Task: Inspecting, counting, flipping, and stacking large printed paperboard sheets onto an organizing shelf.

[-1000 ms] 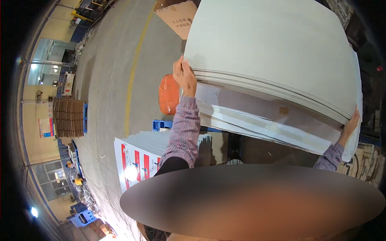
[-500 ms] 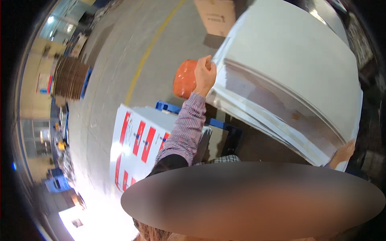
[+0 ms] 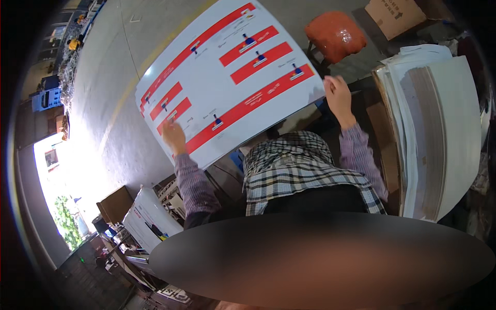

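A stack of large white sheets (image 3: 214, 95) printed with red bands and small blue figures lies in front of me. My left hand (image 3: 174, 138) is over its near-left part, fingers loosely apart and slightly blurred; whether they touch the sheet I cannot tell. Just off the right corner, my right hand (image 3: 339, 98) is raised with thumb and bent fingers apart, and no sheet shows between them. To my right stands a tall pile of pale boards (image 3: 462, 129), with loose white paper along its left side. Neither hand is on that pile.
An orange covered stool (image 3: 336, 36) stands beyond the right corner of the printed stack. Behind it is a brown carton (image 3: 395, 18). At lower left, a white printed bundle (image 3: 150, 217) lies by cluttered equipment. A yellow line (image 3: 116, 116) crosses the floor.
My view has swung left, from the pale boards to the printed stack. Both hands have come off the board pile; the left is now over the printed sheets, the right by their corner.
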The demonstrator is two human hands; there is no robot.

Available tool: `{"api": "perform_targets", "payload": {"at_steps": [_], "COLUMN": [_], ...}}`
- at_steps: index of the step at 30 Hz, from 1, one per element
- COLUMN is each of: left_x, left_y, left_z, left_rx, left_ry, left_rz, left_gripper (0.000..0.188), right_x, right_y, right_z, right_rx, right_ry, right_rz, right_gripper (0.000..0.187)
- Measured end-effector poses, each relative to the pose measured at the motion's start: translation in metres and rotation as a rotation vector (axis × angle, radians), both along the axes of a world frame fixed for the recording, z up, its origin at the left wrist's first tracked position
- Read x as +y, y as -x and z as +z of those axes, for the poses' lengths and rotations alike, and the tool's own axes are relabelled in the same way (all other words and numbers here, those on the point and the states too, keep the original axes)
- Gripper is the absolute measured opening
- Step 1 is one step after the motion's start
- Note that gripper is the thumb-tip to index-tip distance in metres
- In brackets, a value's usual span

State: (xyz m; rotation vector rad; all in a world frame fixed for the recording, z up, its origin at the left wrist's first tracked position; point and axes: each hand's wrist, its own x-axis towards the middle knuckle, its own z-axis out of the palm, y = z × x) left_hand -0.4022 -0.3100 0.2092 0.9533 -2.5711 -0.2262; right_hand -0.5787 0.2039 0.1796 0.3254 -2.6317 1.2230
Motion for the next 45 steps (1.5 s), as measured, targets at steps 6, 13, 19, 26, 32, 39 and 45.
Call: {"api": "perform_targets", "payload": {"at_steps": [6,13,19,26,32,39,45], "left_x": [-0.063,-0.056,-0.056,-0.041,0.025,0.147,0.153], "left_y": [-0.154,-0.170,-0.166,-0.161,-0.152,-0.083,-0.040], "left_z": [-0.049,-0.066,-0.064,-0.055,-0.008,0.022,-0.010], "left_rx": [-0.346,-0.183,-0.284,-0.265,0.031,-0.074,-0.144], "left_ry": [0.072,-0.242,-0.277,-0.143,-0.067,-0.342,-0.145], "left_rz": [0.369,0.520,0.553,0.574,0.201,-0.344,-0.491], "left_gripper": [0.043,0.047,0.048,0.045,0.036,0.069,0.082], "right_x": [-0.046,-0.043,-0.058,-0.056,-0.059,-0.073,-0.073], "right_y": [0.041,0.053,0.047,0.071,0.080,0.093,0.086], "right_z": [-0.049,-0.008,-0.008,0.016,0.035,0.084,0.114], "right_rx": [-0.192,-0.448,-0.423,-0.469,-1.092,-1.062,-1.217], "right_ry": [-0.539,-0.662,-0.594,-0.791,0.008,0.308,0.790], "right_rz": [-0.019,0.012,0.003,0.091,0.169,0.416,0.432], "right_gripper": [0.037,0.058,0.064,0.069,0.056,0.042,0.075]}}
